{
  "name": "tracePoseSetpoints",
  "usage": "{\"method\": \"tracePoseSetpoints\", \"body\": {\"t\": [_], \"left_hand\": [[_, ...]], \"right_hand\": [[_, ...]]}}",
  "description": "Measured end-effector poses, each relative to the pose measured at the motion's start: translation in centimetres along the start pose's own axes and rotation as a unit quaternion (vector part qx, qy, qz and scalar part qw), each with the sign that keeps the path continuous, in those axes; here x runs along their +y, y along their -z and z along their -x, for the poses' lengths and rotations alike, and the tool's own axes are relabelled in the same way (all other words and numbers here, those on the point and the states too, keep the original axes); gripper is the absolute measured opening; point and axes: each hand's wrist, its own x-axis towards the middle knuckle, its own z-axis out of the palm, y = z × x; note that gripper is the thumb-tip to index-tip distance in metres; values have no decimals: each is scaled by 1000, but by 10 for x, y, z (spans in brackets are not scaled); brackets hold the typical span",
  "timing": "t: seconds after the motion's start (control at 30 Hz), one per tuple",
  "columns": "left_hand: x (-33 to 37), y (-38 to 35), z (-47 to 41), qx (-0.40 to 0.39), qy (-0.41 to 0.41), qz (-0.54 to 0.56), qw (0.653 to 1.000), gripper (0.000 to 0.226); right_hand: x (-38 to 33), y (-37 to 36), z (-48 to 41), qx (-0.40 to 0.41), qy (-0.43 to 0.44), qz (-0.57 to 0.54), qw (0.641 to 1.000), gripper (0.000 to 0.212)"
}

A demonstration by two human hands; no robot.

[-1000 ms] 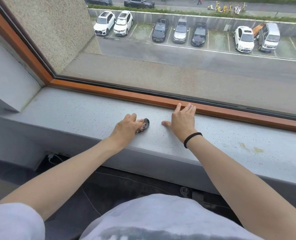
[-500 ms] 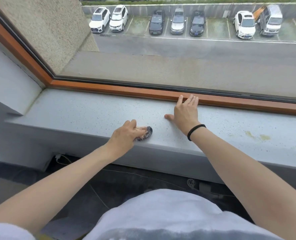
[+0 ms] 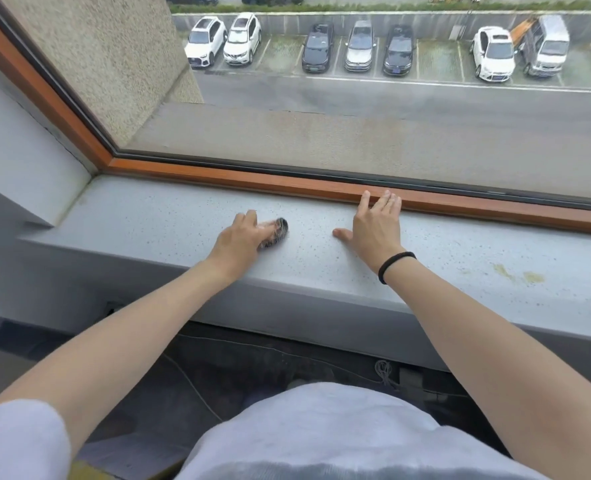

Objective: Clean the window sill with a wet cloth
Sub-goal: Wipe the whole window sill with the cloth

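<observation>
Pale grey speckled stone window sill [image 3: 148, 216] runs across the middle of the frame from the left wall to the right edge, under a large pane of window glass [image 3: 321, 133] set in an orange-brown wooden window frame [image 3: 252, 183]. Beyond the glass, in the upper part of the frame, lie a rough concrete ledge, a road and a row of parked cars [image 3: 360, 46].

Near the centre of the sill, the left hand [image 3: 240, 237] rests on a small, dark, patterned, bunched-up cloth [image 3: 277, 232], with its fingers curled over it and pressing it onto the stone. Only the far end of the cloth shows past the fingertips, and it is slightly blurred.

Just right of centre, apart from the cloth, the right hand [image 3: 373, 226] lies flat on the sill with straight, spread fingers and holds nothing. Its fingertips reach the lower edge of the wooden window frame and its thumb points left towards the cloth. Round its wrist sits a thin black elastic band [image 3: 396, 263].

Towards the right edge of the frame, two yellowish stains [image 3: 519, 275] mark the sill. At the bottom of the frame a white shirt [image 3: 321, 427] shows, and below the sill a thin cable [image 3: 386, 370] hangs in the dark gap.
</observation>
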Motion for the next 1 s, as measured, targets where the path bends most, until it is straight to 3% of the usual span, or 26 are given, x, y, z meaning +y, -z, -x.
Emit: {"method": "tracePoseSetpoints", "body": {"t": [0.13,0.23,0.33,0.5,0.6,0.77,0.93,1.0], "left_hand": [[23,6,-23,-15,65,22,998,44],[28,-3,6,-29,-46,46,997,58],[19,5,26,-92,-139,70,983,55],[30,16,-11,-84,-49,47,994,59],[67,12,-24,-80,-3,95,992,57],[63,0,7,-113,-125,144,975,58],[68,15,-30,-80,-22,83,993,62],[81,17,-32,-82,-19,81,993,58]], "right_hand": [[-1,0,-2,2,0,5,1000,101],[-2,-1,-3,3,1,3,1000,100],[2,0,-5,2,3,10,1000,100],[3,2,-3,6,1,3,1000,100],[6,3,-2,8,2,3,1000,100],[13,1,-1,21,7,15,1000,91],[24,5,1,4,12,-4,1000,91],[25,7,-2,1,13,-17,1000,96]]}}
